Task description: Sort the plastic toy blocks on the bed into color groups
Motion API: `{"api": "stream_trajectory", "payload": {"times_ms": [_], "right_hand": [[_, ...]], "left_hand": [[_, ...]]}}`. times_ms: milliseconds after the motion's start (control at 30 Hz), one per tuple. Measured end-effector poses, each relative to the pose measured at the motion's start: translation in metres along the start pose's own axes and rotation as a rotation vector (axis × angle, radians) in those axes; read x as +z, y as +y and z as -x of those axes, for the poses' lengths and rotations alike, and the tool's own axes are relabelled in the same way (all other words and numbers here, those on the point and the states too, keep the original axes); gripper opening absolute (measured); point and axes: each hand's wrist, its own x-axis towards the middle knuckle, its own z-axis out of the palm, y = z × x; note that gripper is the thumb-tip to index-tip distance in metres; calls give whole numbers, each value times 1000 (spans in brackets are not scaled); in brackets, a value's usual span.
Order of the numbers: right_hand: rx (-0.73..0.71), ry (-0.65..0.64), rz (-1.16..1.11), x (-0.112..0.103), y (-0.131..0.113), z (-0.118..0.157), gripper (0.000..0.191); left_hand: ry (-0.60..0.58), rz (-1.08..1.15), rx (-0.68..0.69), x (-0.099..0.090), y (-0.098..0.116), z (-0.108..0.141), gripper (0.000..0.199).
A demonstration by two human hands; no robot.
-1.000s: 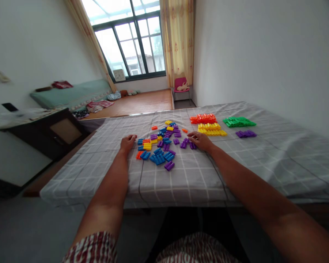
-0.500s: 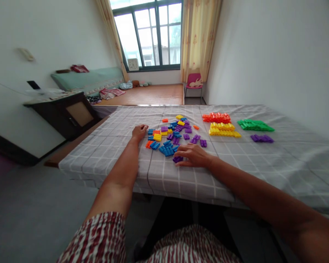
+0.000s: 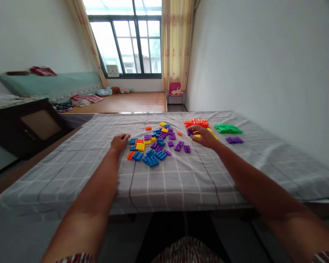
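Observation:
My right hand [image 3: 204,136] has its fingers round a purple piece [image 3: 190,132], over the yellow pile [image 3: 214,134] and just in front of the orange pile [image 3: 196,123]. Loosely curled, my left hand [image 3: 120,142] rests on the cloth at the left edge of the mixed pieces, near a blue piece [image 3: 133,141]; its fingers look closed, and anything in them is hidden. Blue pieces [image 3: 152,161], yellow pieces [image 3: 140,147] and purple pieces [image 3: 179,146] lie scattered between the hands. Further right are a green pile [image 3: 228,128] and a small purple group [image 3: 234,140].
A grey checked cloth [image 3: 98,182] covers the table. Behind it are a wooden bed platform [image 3: 137,101], a pink chair [image 3: 175,91] and a window. A dark cabinet [image 3: 41,120] stands at the left, and a white wall runs along the right.
My right hand has moved from the near purple pieces to the right and away from me, with a purple piece in it. The view has turned right. My left hand stays beside the mixed pieces.

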Motion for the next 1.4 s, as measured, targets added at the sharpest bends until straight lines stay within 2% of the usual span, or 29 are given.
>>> {"api": "stream_trajectory", "payload": {"times_ms": [100,200,267,333,433,567,700,833,1033,1167,1233,1300,1400], "right_hand": [[307,310,133,-76,62,14,37],[607,613,306,-140,119,59,33],[689,696,379,-165,146,94,30],[721,690,392,-177,163,121,28],[778,583,343,-180,174,138,28],[805,408,334,-180,179,135,37],[716,352,276,-178,174,134,51],[694,305,229,-175,162,133,59],[727,325,324,-171,155,130,54],[730,537,528,-167,153,132,50],[655,625,668,-161,147,125,46],[535,636,765,-148,132,110,43],[322,490,766,-108,95,73,37]], "left_hand": [[6,-19,12,1,-4,-5,44],[1,-46,15,0,-3,-8,41],[-8,-66,13,0,-2,-9,39],[-18,-88,7,-1,-2,-10,39],[-33,-121,5,-1,-4,-12,41],[-71,-150,17,-1,-5,-12,41],[-73,-138,5,-1,-7,-12,41],[-62,-133,15,0,-8,-13,39],[-44,-117,22,0,-4,-9,40],[-31,-137,32,1,0,-5,40],[-33,-156,42,1,1,-4,39],[-33,-167,49,2,1,-4,40],[-47,-164,41,2,0,-2,41]]}}
